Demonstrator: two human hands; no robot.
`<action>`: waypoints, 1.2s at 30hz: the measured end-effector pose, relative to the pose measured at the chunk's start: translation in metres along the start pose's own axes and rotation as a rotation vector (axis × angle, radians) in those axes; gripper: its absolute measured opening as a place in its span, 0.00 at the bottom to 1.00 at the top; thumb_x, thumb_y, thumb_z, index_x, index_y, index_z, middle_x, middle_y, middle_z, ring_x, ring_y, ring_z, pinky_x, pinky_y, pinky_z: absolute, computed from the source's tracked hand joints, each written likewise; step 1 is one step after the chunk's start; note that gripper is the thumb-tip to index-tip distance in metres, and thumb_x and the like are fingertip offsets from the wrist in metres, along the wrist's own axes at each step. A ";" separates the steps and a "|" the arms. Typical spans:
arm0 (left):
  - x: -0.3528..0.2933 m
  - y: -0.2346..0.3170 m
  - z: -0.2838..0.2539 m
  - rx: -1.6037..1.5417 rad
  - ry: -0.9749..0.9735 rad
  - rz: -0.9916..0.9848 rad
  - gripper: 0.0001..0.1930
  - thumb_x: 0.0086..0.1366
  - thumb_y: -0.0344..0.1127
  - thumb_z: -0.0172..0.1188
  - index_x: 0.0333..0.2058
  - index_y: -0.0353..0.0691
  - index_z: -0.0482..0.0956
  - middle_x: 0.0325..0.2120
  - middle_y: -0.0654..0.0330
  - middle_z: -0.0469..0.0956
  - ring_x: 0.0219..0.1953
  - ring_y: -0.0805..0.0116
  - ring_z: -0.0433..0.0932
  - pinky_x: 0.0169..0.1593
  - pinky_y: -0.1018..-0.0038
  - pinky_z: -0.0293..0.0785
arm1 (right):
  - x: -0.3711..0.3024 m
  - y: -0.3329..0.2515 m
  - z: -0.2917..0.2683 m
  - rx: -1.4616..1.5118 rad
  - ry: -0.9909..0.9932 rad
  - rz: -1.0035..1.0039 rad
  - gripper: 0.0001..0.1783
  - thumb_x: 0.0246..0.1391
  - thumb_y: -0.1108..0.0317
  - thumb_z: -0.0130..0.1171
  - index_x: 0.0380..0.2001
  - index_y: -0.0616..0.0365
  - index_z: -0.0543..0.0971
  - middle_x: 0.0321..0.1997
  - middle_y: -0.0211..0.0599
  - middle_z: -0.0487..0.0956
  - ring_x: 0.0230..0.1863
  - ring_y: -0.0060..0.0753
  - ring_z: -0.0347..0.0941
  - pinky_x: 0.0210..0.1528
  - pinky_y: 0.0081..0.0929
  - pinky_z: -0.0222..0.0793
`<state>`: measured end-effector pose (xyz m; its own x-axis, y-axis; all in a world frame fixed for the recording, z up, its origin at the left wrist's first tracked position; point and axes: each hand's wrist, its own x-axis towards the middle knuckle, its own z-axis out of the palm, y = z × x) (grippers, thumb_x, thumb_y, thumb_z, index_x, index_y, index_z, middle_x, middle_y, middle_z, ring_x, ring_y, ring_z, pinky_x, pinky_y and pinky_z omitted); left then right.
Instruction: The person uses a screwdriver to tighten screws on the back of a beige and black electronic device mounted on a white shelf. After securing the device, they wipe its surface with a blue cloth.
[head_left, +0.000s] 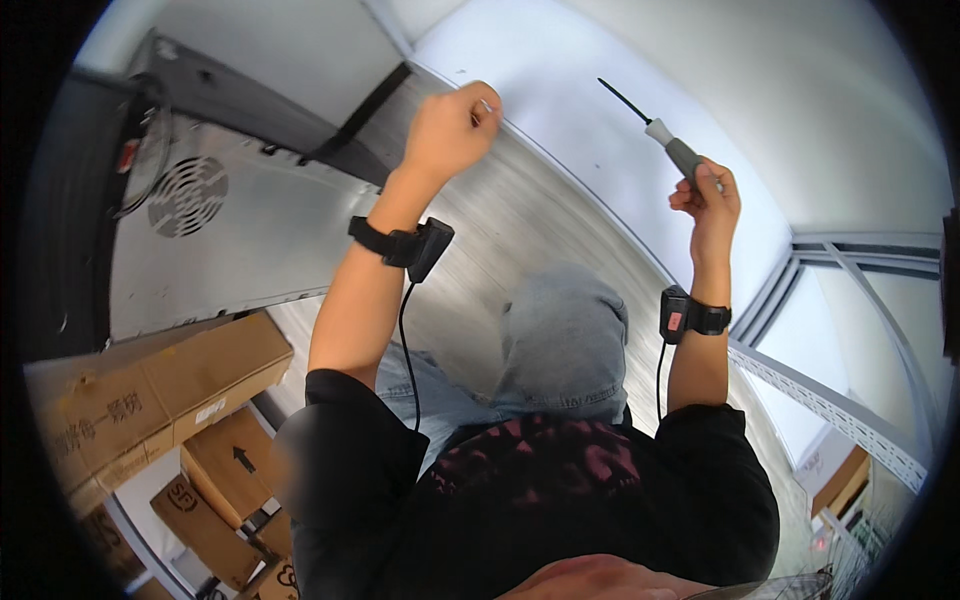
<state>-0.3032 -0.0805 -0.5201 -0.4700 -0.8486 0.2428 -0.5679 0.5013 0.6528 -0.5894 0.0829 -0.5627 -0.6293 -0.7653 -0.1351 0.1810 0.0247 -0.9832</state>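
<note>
My right hand point(714, 200) grips a screwdriver point(678, 152) by its grey handle. The dark shaft points up and to the left, its tip apart from anything it could touch, as far as I can see. My left hand point(450, 132) is raised, fingers curled closed, near the upper middle. A small pale glint shows between its thumb and fingertips, too small to name. Left of that hand stands a metal computer case point(270, 235) with a round slotted fan grille. Both wrists wear black straps with a cabled box.
A white panel with a metal frame edge point(600, 202) runs diagonally behind my hands. Several cardboard boxes point(215, 375) are stacked at the lower left. A perforated metal rail point(830, 412) crosses the right side. Below my hands lies a grey wood-look floor point(490, 240).
</note>
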 end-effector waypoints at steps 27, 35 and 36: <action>0.018 -0.100 0.322 -0.080 -0.371 -0.242 0.05 0.62 0.32 0.57 0.37 0.44 0.79 0.33 0.57 0.80 0.36 0.59 0.80 0.38 0.66 0.76 | 0.053 0.125 -0.095 -0.116 -0.098 0.404 0.12 0.58 0.66 0.54 0.43 0.59 0.72 0.26 0.39 0.77 0.22 0.29 0.74 0.25 0.26 0.72; 0.005 -0.083 0.183 -1.853 0.047 -0.787 0.01 0.65 0.29 0.52 0.35 0.41 0.72 0.37 0.50 0.81 0.40 0.55 0.82 0.46 0.65 0.81 | 0.042 0.063 -0.027 -0.011 -0.377 0.206 0.10 0.53 0.71 0.50 0.40 0.58 0.73 0.26 0.35 0.75 0.23 0.24 0.68 0.24 0.21 0.63; -0.001 -0.080 0.161 -1.913 0.059 -0.742 0.01 0.65 0.29 0.51 0.35 0.41 0.71 0.38 0.49 0.80 0.41 0.54 0.82 0.47 0.65 0.81 | 0.036 0.050 -0.012 -0.009 -0.391 0.178 0.10 0.53 0.69 0.51 0.40 0.58 0.73 0.27 0.35 0.76 0.22 0.24 0.68 0.24 0.21 0.63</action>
<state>-0.3660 -0.0929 -0.6876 -0.4914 -0.7866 -0.3740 0.6989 -0.6124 0.3696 -0.6124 0.0646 -0.6185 -0.2543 -0.9349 -0.2476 0.2534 0.1827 -0.9500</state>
